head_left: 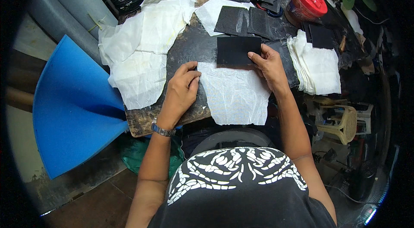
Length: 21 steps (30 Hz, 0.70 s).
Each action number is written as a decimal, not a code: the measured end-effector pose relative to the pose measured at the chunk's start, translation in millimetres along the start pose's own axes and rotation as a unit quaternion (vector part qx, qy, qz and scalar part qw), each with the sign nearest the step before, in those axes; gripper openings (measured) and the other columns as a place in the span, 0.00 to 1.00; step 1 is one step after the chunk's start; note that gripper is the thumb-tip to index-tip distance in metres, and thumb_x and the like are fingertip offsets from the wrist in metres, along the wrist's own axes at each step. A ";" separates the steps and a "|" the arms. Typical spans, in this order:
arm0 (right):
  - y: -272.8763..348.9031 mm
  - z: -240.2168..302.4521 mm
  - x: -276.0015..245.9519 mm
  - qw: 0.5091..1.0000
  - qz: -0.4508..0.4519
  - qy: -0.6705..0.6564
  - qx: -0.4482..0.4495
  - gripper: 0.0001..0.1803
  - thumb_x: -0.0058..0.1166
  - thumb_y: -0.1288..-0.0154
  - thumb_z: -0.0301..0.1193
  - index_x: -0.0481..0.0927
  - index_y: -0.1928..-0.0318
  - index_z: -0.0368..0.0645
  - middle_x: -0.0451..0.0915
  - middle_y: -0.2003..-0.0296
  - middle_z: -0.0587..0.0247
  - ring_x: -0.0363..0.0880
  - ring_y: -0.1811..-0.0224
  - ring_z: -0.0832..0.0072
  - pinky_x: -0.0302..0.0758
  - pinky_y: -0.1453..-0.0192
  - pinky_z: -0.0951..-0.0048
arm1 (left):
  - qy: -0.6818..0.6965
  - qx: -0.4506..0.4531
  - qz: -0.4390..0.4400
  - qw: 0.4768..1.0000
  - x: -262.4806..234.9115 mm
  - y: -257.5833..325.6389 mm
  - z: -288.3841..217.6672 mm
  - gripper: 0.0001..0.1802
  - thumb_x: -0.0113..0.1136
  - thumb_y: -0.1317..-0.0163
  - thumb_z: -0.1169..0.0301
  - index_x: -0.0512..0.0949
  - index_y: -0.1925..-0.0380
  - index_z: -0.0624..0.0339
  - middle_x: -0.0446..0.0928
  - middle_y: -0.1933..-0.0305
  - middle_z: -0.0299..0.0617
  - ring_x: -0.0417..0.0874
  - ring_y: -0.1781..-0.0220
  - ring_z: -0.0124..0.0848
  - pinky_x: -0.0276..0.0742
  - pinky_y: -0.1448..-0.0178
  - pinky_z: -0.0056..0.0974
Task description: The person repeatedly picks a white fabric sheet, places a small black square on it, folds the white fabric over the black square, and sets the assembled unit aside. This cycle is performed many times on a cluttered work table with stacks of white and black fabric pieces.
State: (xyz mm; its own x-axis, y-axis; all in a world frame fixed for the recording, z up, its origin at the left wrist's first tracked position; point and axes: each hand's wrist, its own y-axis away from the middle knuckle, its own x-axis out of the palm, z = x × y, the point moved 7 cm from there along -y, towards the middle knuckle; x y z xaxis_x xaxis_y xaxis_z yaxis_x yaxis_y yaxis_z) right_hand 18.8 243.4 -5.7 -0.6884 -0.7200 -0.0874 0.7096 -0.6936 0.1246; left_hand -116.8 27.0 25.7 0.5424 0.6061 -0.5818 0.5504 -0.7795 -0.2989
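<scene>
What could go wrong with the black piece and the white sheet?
1. The black piece is held only by the right hand at one corner, so it might slide crooked on the white sheet.
2. The sheet is wrinkled and hangs over the table edge; the left hand presses only its side, so it could slip or crease.

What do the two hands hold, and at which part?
Right hand pinches the black rectangular piece at its lower right corner. Left hand presses the white fabric sheet at its left edge.

A fabric rectangle lies behind a mesh sheet on the worktable, stacked squares right
</scene>
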 end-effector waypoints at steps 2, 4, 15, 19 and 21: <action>-0.7 -0.5 -0.7 1.000 -0.005 0.007 0.000 0.05 0.60 0.33 0.29 0.79 0.60 0.41 0.74 0.78 0.78 0.61 0.84 0.93 0.55 0.83 0.85 | 0.002 -0.011 -0.009 1.000 0.0 -0.3 -0.5 0.09 0.55 0.40 0.80 0.81 0.61 0.70 0.79 0.47 0.56 0.81 0.46 0.50 0.77 0.42 0.43; -1.6 -1.9 -1.7 1.000 -0.010 0.019 0.001 0.05 0.60 0.33 0.28 0.79 0.62 0.41 0.74 0.78 0.78 0.62 0.84 0.93 0.55 0.83 0.85 | -0.015 -0.003 -0.035 0.999 -1.5 -2.4 -4.5 0.10 0.55 0.40 0.81 0.81 0.60 0.71 0.79 0.47 0.56 0.81 0.46 0.50 0.77 0.42 0.44; -1.7 1.7 2.8 1.000 -0.012 -0.004 -0.018 0.06 0.62 0.38 0.26 0.80 0.64 0.35 0.77 0.75 0.72 0.69 0.75 0.88 0.65 0.73 0.80 | -0.070 0.178 0.119 0.974 71.2 -26.7 -40.9 0.30 0.48 0.30 0.74 0.58 0.28 0.64 0.58 0.24 0.55 0.57 0.22 0.47 0.51 0.21 0.49; -2.5 2.0 -3.8 0.999 -0.027 -0.027 0.009 0.12 0.63 0.37 0.26 0.78 0.55 0.36 0.77 0.74 0.73 0.69 0.77 0.89 0.64 0.75 0.84 | -0.168 0.177 0.135 0.960 88.1 -18.8 -36.4 0.31 0.45 0.28 0.70 0.55 0.28 0.71 0.56 0.25 0.61 0.56 0.22 0.51 0.50 0.21 0.50; -1.9 5.1 -8.2 0.998 -0.023 -0.054 -0.016 0.18 0.63 0.36 0.27 0.74 0.49 0.36 0.75 0.75 0.76 0.66 0.81 0.93 0.58 0.81 0.88 | -0.181 0.175 0.132 0.959 91.5 -17.5 -35.2 0.31 0.46 0.28 0.69 0.55 0.28 0.71 0.56 0.25 0.61 0.56 0.22 0.51 0.51 0.21 0.51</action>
State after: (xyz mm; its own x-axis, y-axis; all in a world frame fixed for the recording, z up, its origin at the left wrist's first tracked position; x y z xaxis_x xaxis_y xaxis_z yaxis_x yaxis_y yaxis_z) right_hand 22.4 250.7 -0.2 -0.7309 -0.6823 0.0143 0.6805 -0.7270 0.0920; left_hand -54.5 101.7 4.3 0.3430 0.3349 -0.8776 0.1425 -0.9420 -0.3038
